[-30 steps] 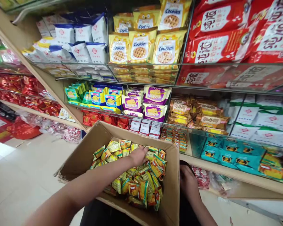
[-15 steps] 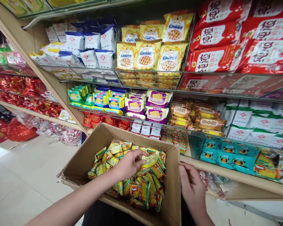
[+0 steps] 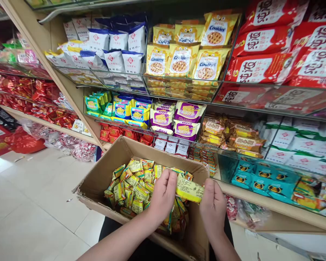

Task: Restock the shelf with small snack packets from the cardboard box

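Between my two hands a small yellow snack packet [image 3: 189,189] is stretched out, its printed side facing me. My left hand [image 3: 163,197] pinches the packet's left end, thumb against the fingers. At its right end my right hand [image 3: 213,204] is closed in the same kind of pinch. Both hands are above an open cardboard box [image 3: 108,154], which rests on or against my dark-clad legs. Inside it lie many similar yellow and orange packets [image 3: 137,190] in a loose heap; my forearm and hands hide part of them.
Glass-fronted shelves rise beyond the box, holding yellow cookie packs [image 3: 179,61], red biscuit bags [image 3: 260,72], purple soda biscuit packs [image 3: 186,128] and teal packets [image 3: 258,177]. A red plastic bag [image 3: 27,139] lies on the tiled floor [image 3: 38,203] at left.
My left hand has lifted the packet from the heap and moved right. My right hand has left the box's edge and taken the packet's other end. The view has shifted slightly.
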